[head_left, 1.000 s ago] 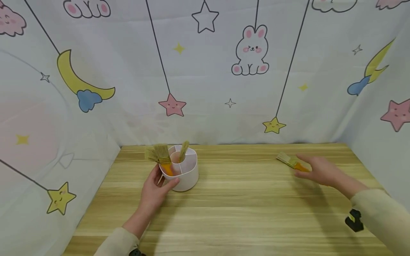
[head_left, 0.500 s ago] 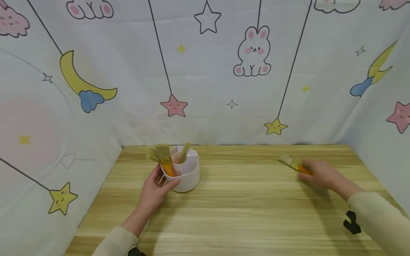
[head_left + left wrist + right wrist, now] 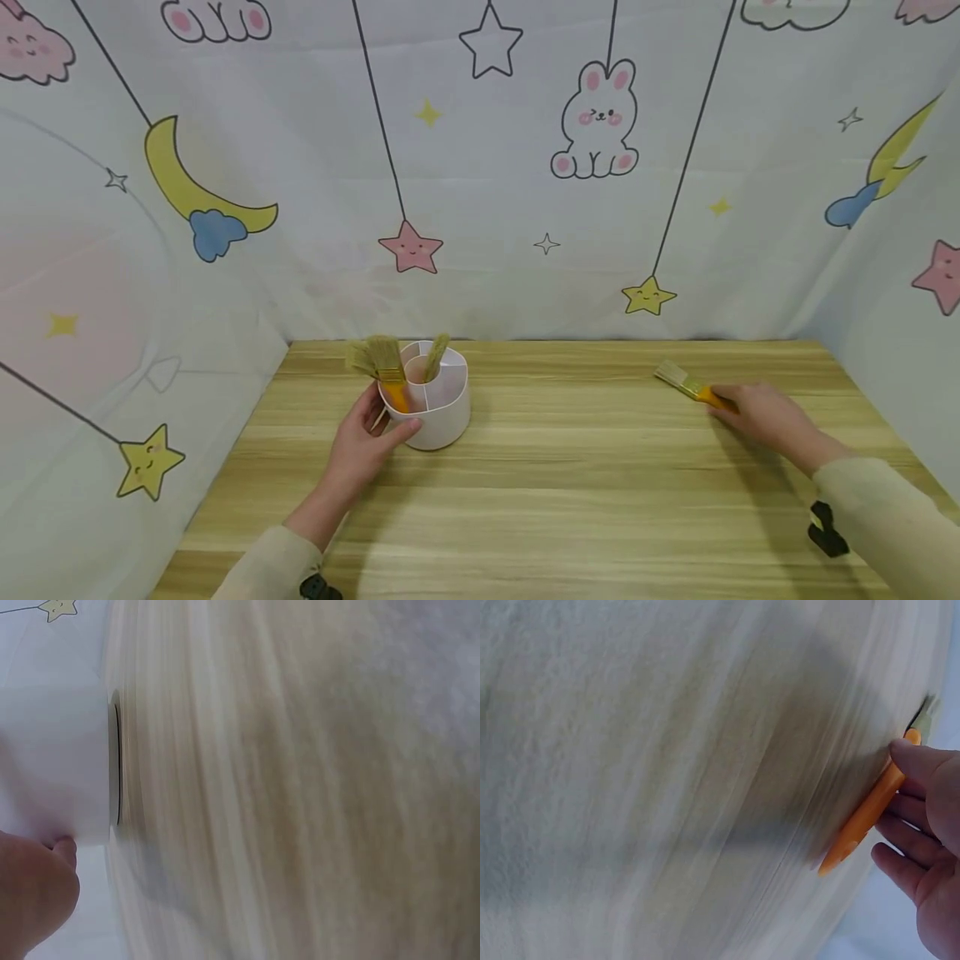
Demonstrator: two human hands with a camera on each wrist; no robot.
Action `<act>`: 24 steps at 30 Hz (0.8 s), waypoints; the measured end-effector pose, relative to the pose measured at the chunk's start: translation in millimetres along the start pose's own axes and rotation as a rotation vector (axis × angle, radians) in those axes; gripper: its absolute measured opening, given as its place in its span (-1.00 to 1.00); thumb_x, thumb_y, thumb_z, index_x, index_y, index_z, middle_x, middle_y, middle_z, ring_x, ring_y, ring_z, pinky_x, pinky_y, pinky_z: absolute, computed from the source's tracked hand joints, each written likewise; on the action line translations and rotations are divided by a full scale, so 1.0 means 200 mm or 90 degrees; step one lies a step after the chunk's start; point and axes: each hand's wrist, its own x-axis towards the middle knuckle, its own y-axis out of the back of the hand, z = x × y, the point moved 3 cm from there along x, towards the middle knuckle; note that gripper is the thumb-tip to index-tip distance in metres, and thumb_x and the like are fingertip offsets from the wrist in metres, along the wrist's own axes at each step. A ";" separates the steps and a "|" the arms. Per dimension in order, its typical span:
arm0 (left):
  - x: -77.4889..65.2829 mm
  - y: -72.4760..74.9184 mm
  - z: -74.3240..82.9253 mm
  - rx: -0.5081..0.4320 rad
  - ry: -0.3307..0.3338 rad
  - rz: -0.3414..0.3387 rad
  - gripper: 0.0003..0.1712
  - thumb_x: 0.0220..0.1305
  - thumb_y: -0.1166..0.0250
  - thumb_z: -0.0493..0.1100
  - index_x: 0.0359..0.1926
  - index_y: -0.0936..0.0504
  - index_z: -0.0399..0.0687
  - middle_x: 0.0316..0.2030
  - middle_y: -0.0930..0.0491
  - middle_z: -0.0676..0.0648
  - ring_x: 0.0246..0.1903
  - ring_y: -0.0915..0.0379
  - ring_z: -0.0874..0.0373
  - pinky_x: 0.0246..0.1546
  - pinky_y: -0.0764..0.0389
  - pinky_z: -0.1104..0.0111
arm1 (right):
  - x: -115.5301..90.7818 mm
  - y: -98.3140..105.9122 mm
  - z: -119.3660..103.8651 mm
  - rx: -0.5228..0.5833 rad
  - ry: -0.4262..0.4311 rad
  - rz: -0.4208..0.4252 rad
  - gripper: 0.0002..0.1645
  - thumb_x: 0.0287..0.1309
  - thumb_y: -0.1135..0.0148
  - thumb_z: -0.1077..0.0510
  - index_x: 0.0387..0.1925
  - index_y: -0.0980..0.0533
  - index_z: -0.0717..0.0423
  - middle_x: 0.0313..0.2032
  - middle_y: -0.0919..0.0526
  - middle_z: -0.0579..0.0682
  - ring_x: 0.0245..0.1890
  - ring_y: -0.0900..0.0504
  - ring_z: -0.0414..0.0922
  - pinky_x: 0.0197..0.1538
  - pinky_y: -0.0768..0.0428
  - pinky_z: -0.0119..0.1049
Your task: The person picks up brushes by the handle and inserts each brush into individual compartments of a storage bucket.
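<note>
On the left side of the table stands a white divided brush holder (image 3: 444, 423) with a round middle cup. My left hand (image 3: 358, 450) grips its near left side, thumb across the front wall and the other fingers around the side. Flat paintbrushes (image 3: 384, 357) with orange handles lean bristles-up in the left compartment, and another brush (image 3: 435, 357) stands in the middle cup. Far to the right, my right hand (image 3: 768, 418) pinches the orange handle of a paintbrush (image 3: 866, 810) between thumb and fingers. Its bristles point away to the left, low over the table.
The wood-grain table (image 3: 555, 475) stretches between the two hands. White cloth (image 3: 510, 183) printed with stars, moons and a rabbit closes off the back and both sides.
My right hand has closed its fingers on the paintbrush handle, from being spread around it. The left hand stays on the holder. The head view has shifted slightly.
</note>
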 end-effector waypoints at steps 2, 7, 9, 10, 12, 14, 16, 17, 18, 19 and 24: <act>0.00 0.00 0.00 -0.003 0.001 -0.002 0.10 0.40 -0.48 -0.27 0.71 0.04 -0.27 0.68 0.02 -0.25 0.66 0.05 -0.16 0.64 -0.15 0.07 | 0.00 -0.01 0.00 -0.009 0.013 0.018 -0.74 0.27 -0.50 0.21 -0.12 -0.70 0.34 -0.28 -0.80 0.23 -0.34 -0.76 0.19 -0.24 -0.74 0.22; 0.01 0.01 0.00 -0.007 0.001 -0.004 0.10 0.40 -0.48 -0.27 0.71 0.04 -0.27 0.68 0.02 -0.26 0.66 0.05 -0.17 0.64 -0.15 0.06 | 0.01 -0.02 0.01 -0.040 0.029 0.033 -0.87 0.26 -0.48 0.28 -0.19 -0.71 0.28 -0.32 -0.80 0.21 -0.37 -0.77 0.19 -0.29 -0.74 0.21; 0.01 0.01 0.00 -0.004 -0.001 -0.006 0.10 0.40 -0.48 -0.26 0.71 0.03 -0.26 0.68 0.02 -0.25 0.66 0.04 -0.17 0.63 -0.15 0.06 | 0.01 -0.02 0.02 -0.051 0.029 0.030 -0.88 0.27 -0.46 0.30 -0.18 -0.73 0.29 -0.30 -0.81 0.23 -0.35 -0.78 0.20 -0.27 -0.75 0.20; 0.01 0.01 0.00 -0.003 -0.002 -0.007 0.10 0.40 -0.48 -0.26 0.71 0.03 -0.26 0.68 0.02 -0.25 0.66 0.04 -0.17 0.63 -0.15 0.06 | 0.01 -0.02 0.02 -0.057 0.030 0.029 -0.87 0.27 -0.45 0.31 -0.17 -0.74 0.30 -0.29 -0.81 0.24 -0.34 -0.79 0.20 -0.25 -0.76 0.20; 0.01 0.01 0.00 -0.003 -0.005 -0.008 0.10 0.40 -0.48 -0.26 0.71 0.03 -0.26 0.68 0.02 -0.24 0.65 0.04 -0.17 0.63 -0.16 0.07 | 0.01 -0.01 0.01 -0.068 0.037 0.028 -0.85 0.27 -0.45 0.32 -0.15 -0.75 0.32 -0.27 -0.82 0.25 -0.31 -0.80 0.19 -0.22 -0.77 0.19; 0.01 0.01 0.00 -0.004 -0.008 -0.011 0.10 0.40 -0.48 -0.27 0.71 0.03 -0.26 0.69 0.02 -0.23 0.65 0.03 -0.16 0.62 -0.16 0.08 | 0.01 -0.01 0.01 -0.078 0.043 0.027 -0.85 0.27 -0.45 0.32 -0.16 -0.75 0.33 -0.27 -0.82 0.24 -0.31 -0.80 0.18 -0.21 -0.78 0.18; 0.01 0.01 0.00 -0.005 -0.011 -0.012 0.10 0.40 -0.48 -0.28 0.71 0.03 -0.26 0.69 0.03 -0.23 0.65 0.03 -0.16 0.62 -0.17 0.08 | 0.01 0.00 0.01 -0.080 0.048 0.031 -0.85 0.26 -0.46 0.32 -0.17 -0.76 0.34 -0.28 -0.82 0.24 -0.31 -0.80 0.18 -0.21 -0.78 0.17; 0.01 0.01 0.00 -0.004 -0.012 -0.012 0.10 0.40 -0.48 -0.27 0.71 0.03 -0.26 0.69 0.03 -0.23 0.65 0.03 -0.16 0.62 -0.17 0.08 | 0.02 0.00 0.01 -0.075 0.049 0.032 -0.85 0.25 -0.47 0.32 -0.17 -0.76 0.35 -0.28 -0.82 0.24 -0.31 -0.80 0.18 -0.21 -0.78 0.17; 0.01 0.01 0.00 -0.003 -0.013 -0.012 0.10 0.40 -0.48 -0.27 0.71 0.03 -0.26 0.69 0.03 -0.23 0.66 0.04 -0.16 0.62 -0.16 0.08 | 0.02 0.01 0.01 -0.067 0.049 0.035 -0.84 0.24 -0.47 0.33 -0.17 -0.75 0.36 -0.28 -0.82 0.25 -0.30 -0.80 0.19 -0.21 -0.78 0.18; 0.01 0.01 0.00 -0.003 -0.014 -0.012 0.10 0.40 -0.48 -0.27 0.71 0.03 -0.26 0.69 0.04 -0.23 0.66 0.04 -0.17 0.63 -0.16 0.07 | 0.02 0.02 0.00 -0.055 0.045 0.037 -0.84 0.24 -0.47 0.33 -0.17 -0.75 0.36 -0.28 -0.82 0.25 -0.30 -0.80 0.19 -0.21 -0.78 0.19; 0.00 0.01 0.01 0.004 -0.015 0.001 0.12 0.38 -0.50 -0.25 0.71 0.03 -0.26 0.69 0.03 -0.24 0.66 0.06 -0.15 0.64 -0.13 0.05 | 0.06 0.04 -0.05 0.007 0.024 0.043 -0.76 0.26 -0.49 0.29 -0.08 -0.75 0.34 -0.21 -0.82 0.27 -0.26 -0.80 0.21 -0.17 -0.77 0.24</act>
